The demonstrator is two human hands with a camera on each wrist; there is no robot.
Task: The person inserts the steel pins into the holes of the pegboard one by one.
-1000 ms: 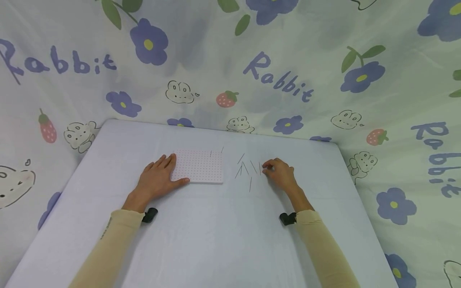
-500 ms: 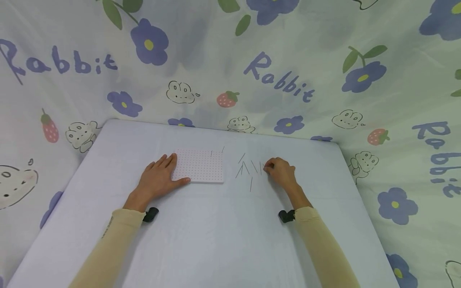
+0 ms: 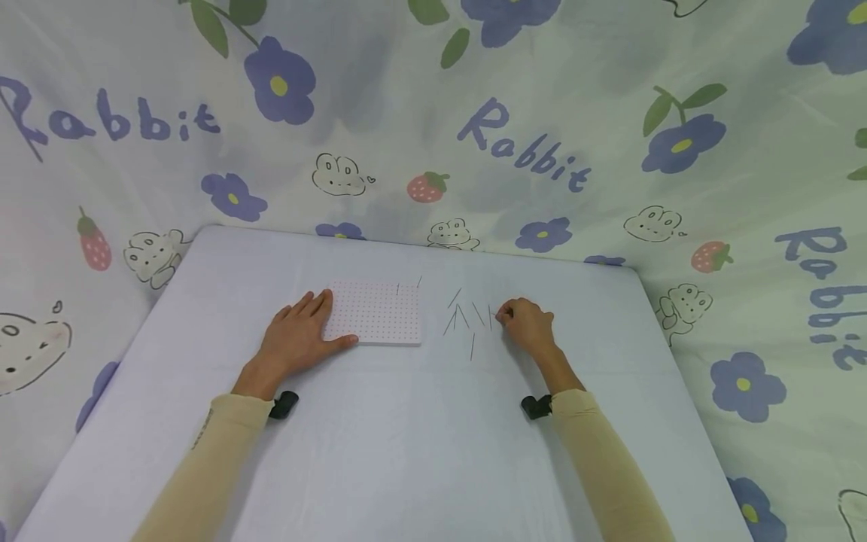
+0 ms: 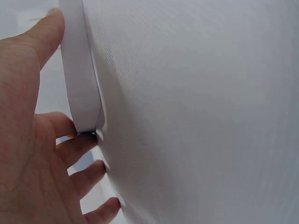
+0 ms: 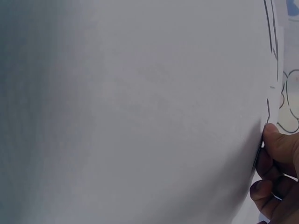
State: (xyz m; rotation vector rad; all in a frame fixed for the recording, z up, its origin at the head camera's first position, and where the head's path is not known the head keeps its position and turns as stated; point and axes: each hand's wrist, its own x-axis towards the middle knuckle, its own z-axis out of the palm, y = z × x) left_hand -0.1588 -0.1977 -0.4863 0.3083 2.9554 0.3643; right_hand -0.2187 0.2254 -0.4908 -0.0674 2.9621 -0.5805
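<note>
My left hand (image 3: 291, 342) lies at the left side of a white board with a grid of small holes (image 3: 375, 312). Its fingers are spread along the side and the thumb reaches along the front edge; the left wrist view shows the board's thick edge (image 4: 81, 70) beside the thumb. Two thin dark sticks (image 3: 397, 289) rise near the board's far right corner. To the right, my right hand (image 3: 530, 325) is low over the table, thumb and index finger pinching a thin dark stick (image 5: 258, 158), mostly hidden by the fingers.
Several thin dark sticks (image 3: 472, 346) lie loose between the board and my right hand, pointing different ways. A white cloth covers the table (image 3: 406, 452). Behind it hangs a curtain (image 3: 379, 113) printed with flowers and rabbits.
My right thumb and index finger have closed together near the rightmost loose stick. My left hand and the board stay where they were.
</note>
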